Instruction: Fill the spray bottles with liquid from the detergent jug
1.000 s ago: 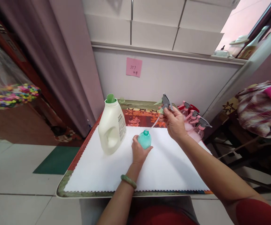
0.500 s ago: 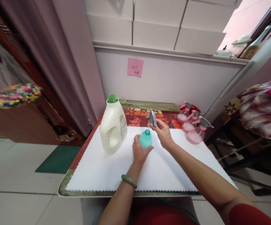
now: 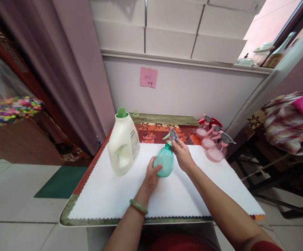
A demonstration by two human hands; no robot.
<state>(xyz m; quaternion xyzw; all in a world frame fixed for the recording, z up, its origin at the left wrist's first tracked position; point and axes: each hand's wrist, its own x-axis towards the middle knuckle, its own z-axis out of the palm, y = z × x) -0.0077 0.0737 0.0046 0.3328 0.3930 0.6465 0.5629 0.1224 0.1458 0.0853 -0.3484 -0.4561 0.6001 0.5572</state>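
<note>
My left hand is closed round the lower left side of a teal spray bottle, which tilts a little to the right over the white mat. My right hand grips a grey and pale green trigger sprayer head at the bottle's neck. The head sits at the mouth; whether its threads have caught cannot be seen. Left of my hands stands a big cream detergent jug, open at the top, with a green spout inside its neck.
Three pink spray bottles with grey triggers stand at the table's right edge, beside a red object. A small pale green ring-shaped cap lies at the back. The white mat covers most of the table; a wall rises behind.
The sprayer head has come down from above the bottle onto its mouth, its tube now inside. My left hand has tilted the bottle and shifted its hold toward the lower left side.
</note>
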